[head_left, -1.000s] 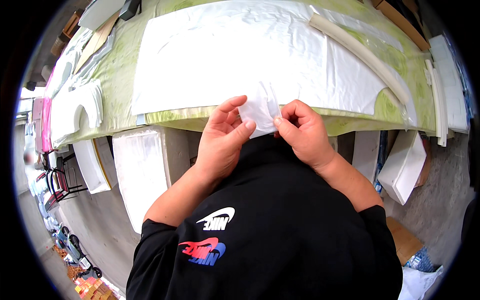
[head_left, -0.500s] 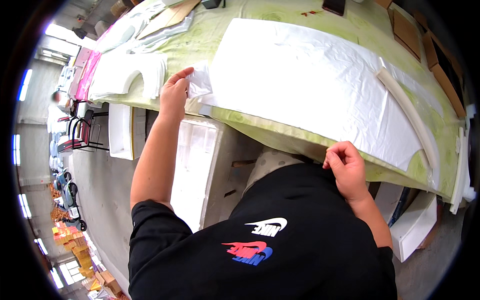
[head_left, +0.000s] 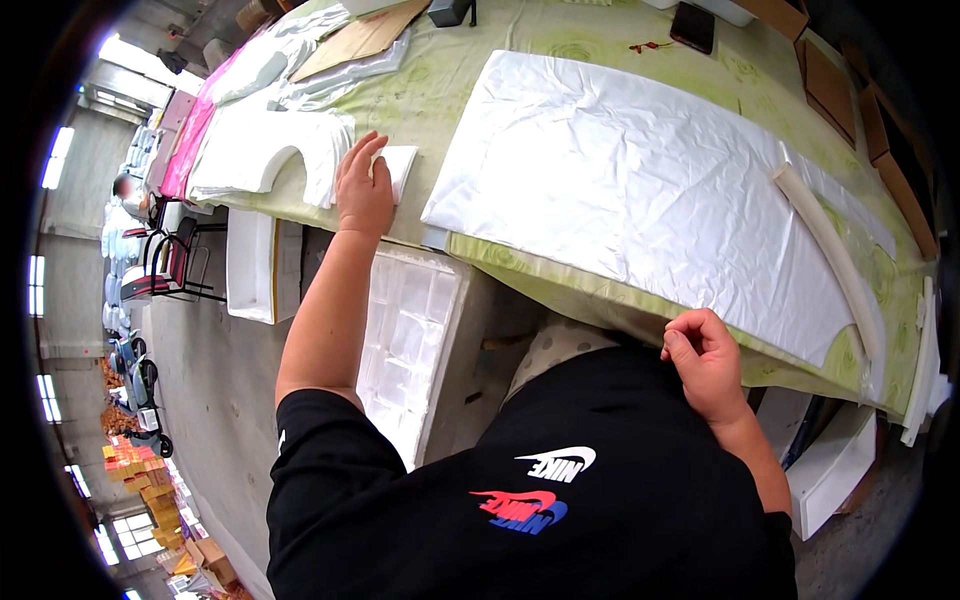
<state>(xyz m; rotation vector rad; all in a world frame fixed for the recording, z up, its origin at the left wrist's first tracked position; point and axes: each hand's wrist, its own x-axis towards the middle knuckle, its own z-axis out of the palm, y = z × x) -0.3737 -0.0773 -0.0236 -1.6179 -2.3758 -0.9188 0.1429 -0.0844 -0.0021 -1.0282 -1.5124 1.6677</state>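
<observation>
My left hand (head_left: 364,187) is open, its fingers stretched out over the edge of a small flat white piece (head_left: 402,170) on the table, which it partly covers. Just left of it lies a stack of white sheets with a curved cut-out (head_left: 250,150). Near the table's front edge, my right hand (head_left: 706,364) is curled with thumb and forefinger close together, and nothing shows in it. Beyond that hand a large wrinkled white sheet (head_left: 610,160) lies flat. A long cream curved strip (head_left: 825,255) rests across the sheet's right end.
A green patterned cloth (head_left: 450,85) covers the table. At the back are a cardboard piece (head_left: 360,40) and a dark phone (head_left: 692,28); cardboard boxes (head_left: 890,160) stand at the right. Below the front edge are a white foam box (head_left: 410,330) and a white drawer-like box (head_left: 835,475).
My left hand has let go of the small white piece and spread its fingers; the piece now lies farther from the large sheet. My right hand stays curled. The whole view has shifted slightly.
</observation>
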